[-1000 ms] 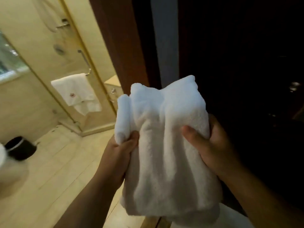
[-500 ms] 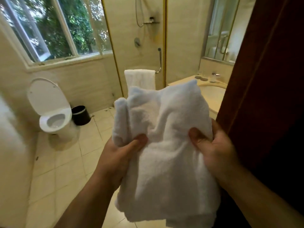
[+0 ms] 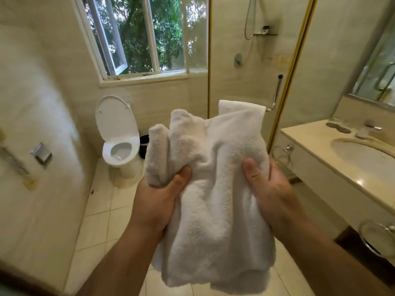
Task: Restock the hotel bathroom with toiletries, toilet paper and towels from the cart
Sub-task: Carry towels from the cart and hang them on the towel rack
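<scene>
A white folded towel (image 3: 215,189) hangs in front of me at the middle of the view. My left hand (image 3: 158,199) grips its left side, thumb on the front. My right hand (image 3: 271,191) grips its right side, thumb pressed into the cloth. The fingers of both hands are hidden behind the towel. Another white towel (image 3: 241,106) hangs on the shower door handle (image 3: 275,92) just behind the one I hold.
A toilet (image 3: 117,135) with raised lid stands at the back left, a black bin (image 3: 144,144) beside it. The vanity counter (image 3: 316,159) with sink (image 3: 363,157) runs along the right, towel rings (image 3: 283,153) below. A paper holder (image 3: 41,154) is on the left wall.
The view has swung from the dark doorway into the bathroom and moved further in. Both hands keep the same hold on the towel.
</scene>
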